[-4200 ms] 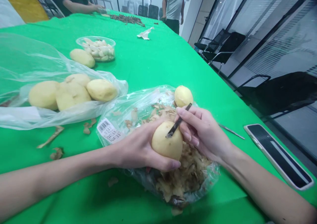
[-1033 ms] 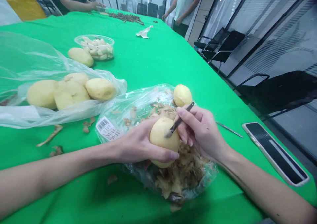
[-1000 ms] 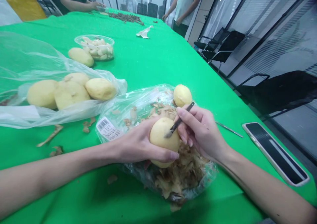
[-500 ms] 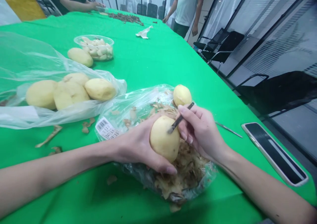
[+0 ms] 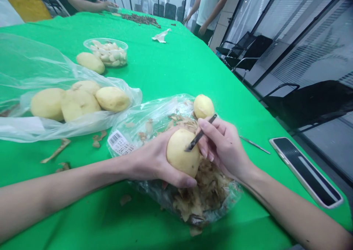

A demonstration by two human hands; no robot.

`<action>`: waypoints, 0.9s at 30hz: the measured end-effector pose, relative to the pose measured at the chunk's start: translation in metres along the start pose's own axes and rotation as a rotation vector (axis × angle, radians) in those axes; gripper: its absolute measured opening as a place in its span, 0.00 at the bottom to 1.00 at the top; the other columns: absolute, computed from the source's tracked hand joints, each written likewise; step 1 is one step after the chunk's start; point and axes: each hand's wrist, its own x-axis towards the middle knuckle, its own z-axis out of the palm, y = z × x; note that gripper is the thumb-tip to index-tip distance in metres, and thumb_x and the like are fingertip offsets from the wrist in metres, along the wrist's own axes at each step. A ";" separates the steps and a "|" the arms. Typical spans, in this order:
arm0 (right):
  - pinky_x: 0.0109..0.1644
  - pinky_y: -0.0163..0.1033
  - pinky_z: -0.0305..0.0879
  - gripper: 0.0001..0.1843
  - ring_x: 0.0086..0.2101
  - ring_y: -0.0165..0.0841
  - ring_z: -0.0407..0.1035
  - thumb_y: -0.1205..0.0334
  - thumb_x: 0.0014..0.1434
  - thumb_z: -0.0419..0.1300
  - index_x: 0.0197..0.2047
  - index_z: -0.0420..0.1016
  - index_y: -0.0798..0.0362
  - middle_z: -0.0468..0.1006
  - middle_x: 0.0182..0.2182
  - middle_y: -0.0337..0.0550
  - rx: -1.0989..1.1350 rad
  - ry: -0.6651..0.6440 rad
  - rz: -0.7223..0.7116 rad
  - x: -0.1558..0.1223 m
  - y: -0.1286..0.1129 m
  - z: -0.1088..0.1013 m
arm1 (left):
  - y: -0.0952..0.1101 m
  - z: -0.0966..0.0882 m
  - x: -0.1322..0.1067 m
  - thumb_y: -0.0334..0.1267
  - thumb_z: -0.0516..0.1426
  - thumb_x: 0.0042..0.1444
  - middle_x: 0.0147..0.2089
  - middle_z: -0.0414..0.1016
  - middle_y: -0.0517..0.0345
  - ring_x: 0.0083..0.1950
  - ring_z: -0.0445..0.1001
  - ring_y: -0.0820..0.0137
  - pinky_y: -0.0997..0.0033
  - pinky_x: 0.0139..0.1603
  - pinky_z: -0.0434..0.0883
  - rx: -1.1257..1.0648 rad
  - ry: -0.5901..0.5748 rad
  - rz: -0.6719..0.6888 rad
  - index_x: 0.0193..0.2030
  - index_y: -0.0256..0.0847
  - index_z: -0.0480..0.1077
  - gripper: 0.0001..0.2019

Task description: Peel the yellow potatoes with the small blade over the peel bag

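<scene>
My left hand is wrapped round a peeled yellow potato, holding it above a clear plastic bag of brown peelings. My right hand pinches a thin dark metal tool like a pen, its tip resting on the potato's upper right side. A smaller peeled potato lies at the far edge of the peelings bag, just beyond my right fingers.
Three peeled potatoes lie on a clear bag at the left. A plastic bowl of white pieces and another potato stand farther back. A phone and a thin metal tool lie at the right. Other people stand at the table's far end.
My left hand has turned the potato slightly in its grip while the tool tip stays on its surface. The person at the far end has shifted position.
</scene>
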 end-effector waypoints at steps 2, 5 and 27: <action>0.14 0.23 0.55 0.22 0.11 0.19 0.59 0.57 0.64 0.59 0.20 0.68 0.56 0.70 0.11 0.33 -0.001 -0.010 0.001 -0.001 0.001 0.000 | 0.000 0.000 0.001 0.33 0.69 0.43 0.49 0.74 0.55 0.47 0.72 0.66 0.70 0.47 0.71 0.006 -0.016 0.012 0.44 0.39 0.70 0.20; 0.14 0.23 0.53 0.20 0.11 0.18 0.58 0.57 0.63 0.60 0.22 0.67 0.55 0.70 0.11 0.32 0.008 -0.022 0.010 -0.002 0.002 0.000 | -0.001 -0.001 0.002 0.33 0.68 0.44 0.49 0.73 0.55 0.46 0.73 0.67 0.69 0.48 0.71 0.019 -0.040 0.019 0.42 0.39 0.71 0.18; 0.14 0.25 0.54 0.19 0.12 0.20 0.59 0.56 0.64 0.59 0.23 0.67 0.54 0.70 0.12 0.32 -0.088 -0.055 -0.039 -0.004 0.002 -0.001 | -0.002 -0.002 0.005 0.30 0.69 0.40 0.41 0.74 0.58 0.42 0.71 0.69 0.72 0.43 0.71 -0.014 -0.055 0.052 0.40 0.39 0.73 0.18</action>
